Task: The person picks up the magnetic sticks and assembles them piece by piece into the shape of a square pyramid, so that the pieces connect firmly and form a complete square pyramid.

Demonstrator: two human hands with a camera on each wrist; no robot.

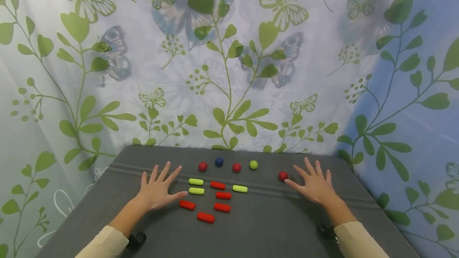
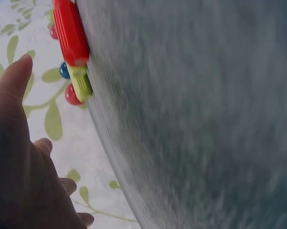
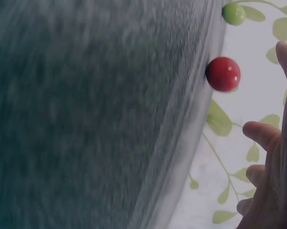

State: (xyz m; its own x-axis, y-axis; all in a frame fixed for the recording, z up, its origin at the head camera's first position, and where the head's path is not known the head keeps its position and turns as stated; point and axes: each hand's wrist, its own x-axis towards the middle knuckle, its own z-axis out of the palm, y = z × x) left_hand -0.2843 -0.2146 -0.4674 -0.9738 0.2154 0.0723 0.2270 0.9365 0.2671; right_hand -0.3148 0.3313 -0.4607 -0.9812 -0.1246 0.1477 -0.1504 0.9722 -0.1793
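My left hand (image 1: 155,192) is spread with straight fingers at the left of the dark grey table (image 1: 265,226), holding nothing. Its thumb points toward several red ridged cylinders (image 1: 206,217) and three yellow-green ones (image 1: 196,190). Over on the right, my right hand (image 1: 315,184) is likewise spread, its thumb tip close to a red ball (image 1: 283,176). Farther back stand two more red balls (image 1: 202,166), a dark blue ball (image 1: 219,162) and a lime green ball (image 1: 254,165). The right wrist view shows a red ball (image 3: 223,74) beyond the thumb, apart from the fingers.
A white curtain (image 1: 229,71) with green leaves and butterflies hangs behind the table's far edge and along both sides. Dark straps (image 1: 136,241) show below the wrists, near the cream sleeves (image 1: 104,242).
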